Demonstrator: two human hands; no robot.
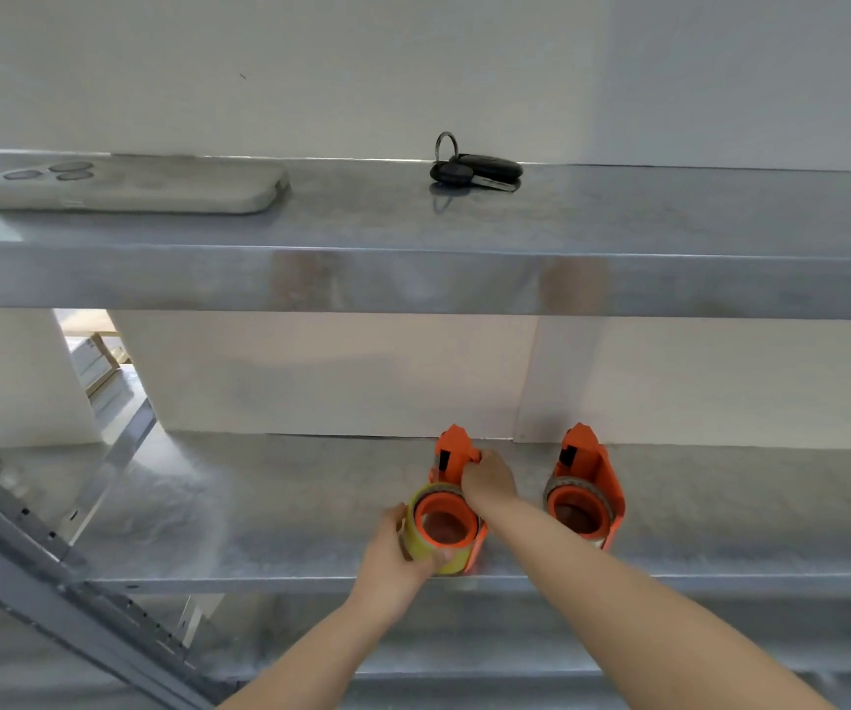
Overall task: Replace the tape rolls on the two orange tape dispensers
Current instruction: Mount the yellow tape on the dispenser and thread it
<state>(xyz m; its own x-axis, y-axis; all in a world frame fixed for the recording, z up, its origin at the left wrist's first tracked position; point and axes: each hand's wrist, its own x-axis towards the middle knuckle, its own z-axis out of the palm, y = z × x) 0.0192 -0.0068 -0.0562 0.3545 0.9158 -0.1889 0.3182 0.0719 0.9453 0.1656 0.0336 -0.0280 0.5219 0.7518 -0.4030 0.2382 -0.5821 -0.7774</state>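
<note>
Two orange tape dispensers stand on the lower metal shelf (pixel 270 509). The left dispenser (pixel 451 453) carries a yellowish tape roll (pixel 426 543) on its orange hub. My left hand (pixel 398 561) grips that roll from the left and below. My right hand (pixel 487 479) grips the left dispenser's upper body, fingers curled on it. The right dispenser (pixel 590 468) stands untouched about a hand's width to the right, with a thin greyish roll (pixel 574 491) around its hub.
On the upper shelf (pixel 669 233) lie a phone in a grey case (pixel 131 184) at the left and a bunch of black car keys (pixel 474 169) near the middle. A slanted perforated metal frame (pixel 54 571) runs along the lower left. White wall behind.
</note>
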